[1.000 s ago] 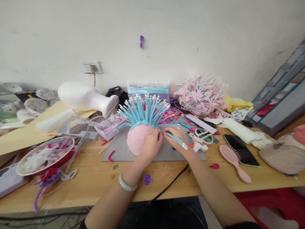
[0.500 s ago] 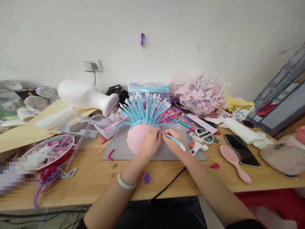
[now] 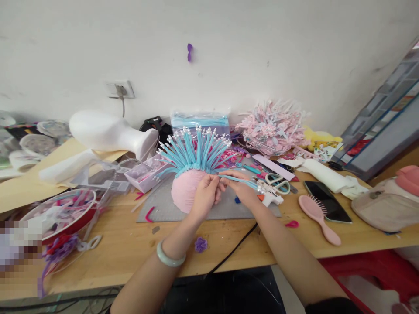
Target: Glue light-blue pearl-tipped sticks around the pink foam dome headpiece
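I had the right hand (image 3: 238, 188) grasping a bundle of white-tipped blue strands (image 3: 244, 180). The left hand's (image 3: 206, 192) fingers met its inner end — gripping or not, I couldn't tell — by the pink dome (image 3: 183, 192) on the grey mat (image 3: 165, 213) atop the desk (image 3: 235, 257).

1. The left wrist (image 3: 178, 239) wears a single bangle (image 3: 164, 259): a smooth, rounded, fairly thick ring in pale grey-green, with a soft shine along its curve.
2. The bangle sits loosely around the arm, plain along the side that shows; its material cannot be told.
3. The right arm (image 3: 288, 248) ends, at the lower edge, in a black sleeve (image 3: 330, 306), plain dark cloth with a curved hem near the elbow.
4. Between that hem and the fingers (image 3: 233, 183), the right arm is bare.
5. The left forearm (image 3: 145, 281) is bare around the bangle.
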Demonstrator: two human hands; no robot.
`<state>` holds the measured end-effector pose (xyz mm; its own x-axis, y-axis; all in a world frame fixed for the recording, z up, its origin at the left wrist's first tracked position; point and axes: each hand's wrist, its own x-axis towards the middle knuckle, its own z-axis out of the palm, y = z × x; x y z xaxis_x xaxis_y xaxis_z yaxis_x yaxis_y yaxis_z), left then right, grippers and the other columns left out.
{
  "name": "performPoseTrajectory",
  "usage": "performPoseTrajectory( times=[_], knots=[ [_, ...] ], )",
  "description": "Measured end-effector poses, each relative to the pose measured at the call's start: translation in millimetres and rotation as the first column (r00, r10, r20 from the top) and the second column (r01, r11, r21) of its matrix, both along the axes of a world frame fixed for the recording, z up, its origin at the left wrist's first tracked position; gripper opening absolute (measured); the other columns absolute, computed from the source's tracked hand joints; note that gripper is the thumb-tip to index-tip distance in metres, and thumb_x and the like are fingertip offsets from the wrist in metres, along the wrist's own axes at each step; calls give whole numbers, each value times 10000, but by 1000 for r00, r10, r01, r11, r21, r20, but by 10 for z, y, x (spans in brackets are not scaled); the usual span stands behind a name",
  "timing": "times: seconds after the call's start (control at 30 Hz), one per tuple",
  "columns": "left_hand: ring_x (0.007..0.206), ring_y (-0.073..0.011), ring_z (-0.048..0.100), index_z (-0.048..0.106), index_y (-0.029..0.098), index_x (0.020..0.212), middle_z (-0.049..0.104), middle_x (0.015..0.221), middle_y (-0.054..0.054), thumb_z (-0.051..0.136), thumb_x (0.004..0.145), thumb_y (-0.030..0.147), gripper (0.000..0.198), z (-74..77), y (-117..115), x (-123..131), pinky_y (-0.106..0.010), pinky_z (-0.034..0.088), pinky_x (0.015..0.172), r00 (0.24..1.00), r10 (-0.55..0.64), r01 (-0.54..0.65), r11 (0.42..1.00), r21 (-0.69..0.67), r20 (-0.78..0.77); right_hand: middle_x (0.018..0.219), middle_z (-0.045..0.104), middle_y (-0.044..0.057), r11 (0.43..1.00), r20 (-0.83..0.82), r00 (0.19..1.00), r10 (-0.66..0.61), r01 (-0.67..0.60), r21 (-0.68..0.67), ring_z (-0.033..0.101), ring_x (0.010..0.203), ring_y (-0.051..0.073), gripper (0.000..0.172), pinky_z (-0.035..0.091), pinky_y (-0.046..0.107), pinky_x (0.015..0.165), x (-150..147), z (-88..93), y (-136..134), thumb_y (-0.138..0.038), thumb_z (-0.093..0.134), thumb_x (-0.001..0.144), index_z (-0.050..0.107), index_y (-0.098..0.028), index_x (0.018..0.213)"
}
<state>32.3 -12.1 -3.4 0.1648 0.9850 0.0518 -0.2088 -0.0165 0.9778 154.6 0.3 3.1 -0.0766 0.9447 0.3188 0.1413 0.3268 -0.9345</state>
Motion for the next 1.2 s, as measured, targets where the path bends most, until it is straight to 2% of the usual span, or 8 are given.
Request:
performPoseTrajectory(
  times=[0.1,0.2,0.3,0.43,0.83,1.03,1.1,1.2],
  knots=[
    [244,-33,256,433,180,653,378,353,101,482,779,414,271,56,-27,-6,-160,195,296,996,-75,78,995,-56,52,785,655,8,996,82,996,-19,11,93,578,762,149,102,442,274,712,16,20,13,-285,583,719,635,-210,672],
    [250,-20,277,426,178,675,460,414,89,507,754,368,221,69,-34,10,-150,201,292,994,-83,89,992,-92,70,648,594,-2,991,115,992,-54,39,131,537,656,140,181,428,262,631,13,18,29,-297,584,715,575,-196,564],
    [271,-9,305,410,180,678,531,497,72,534,725,334,203,42,-20,33,-140,216,296,992,-61,73,992,-104,112,590,561,-16,996,103,993,-51,43,75,512,602,132,185,414,253,588,-4,-11,41,-303,588,698,556,-192,553],
    [281,-9,307,391,185,665,503,485,81,546,709,303,200,-6,3,54,-132,205,295,988,-47,67,988,-141,146,569,553,-26,997,70,995,-74,74,4,494,563,128,130,395,249,550,-27,-73,60,-304,584,674,573,-196,602],
    [298,-18,327,389,184,698,522,500,72,502,753,323,187,-118,-28,130,-139,232,308,997,-33,40,994,-102,71,527,531,-37,987,-24,992,-123,120,-106,470,534,116,161,392,252,549,-37,-172,124,-320,622,594,549,-190,535],
    [307,-30,351,369,193,717,538,508,65,482,770,365,213,-125,-29,134,-149,256,323,991,-16,30,994,-109,131,549,549,-31,940,-269,963,-5,-87,-331,470,490,99,208,399,245,501,-16,-161,145,-357,685,549,599,-175,601],
    [307,-31,353,368,192,714,539,502,63,482,771,367,216,-127,-24,129,-148,257,325,992,-7,21,993,-115,126,555,553,-31,930,-292,956,31,-135,-343,481,492,102,202,411,252,511,-10,-153,139,-349,686,553,604,-176,613],
    [292,-35,349,364,195,711,537,476,64,468,779,359,206,-129,-12,126,-148,250,313,996,-4,14,993,-114,85,609,588,-27,952,-217,975,36,-100,-289,507,536,111,182,432,264,560,-2,-132,126,-327,664,571,621,-181,670]
  ],
)
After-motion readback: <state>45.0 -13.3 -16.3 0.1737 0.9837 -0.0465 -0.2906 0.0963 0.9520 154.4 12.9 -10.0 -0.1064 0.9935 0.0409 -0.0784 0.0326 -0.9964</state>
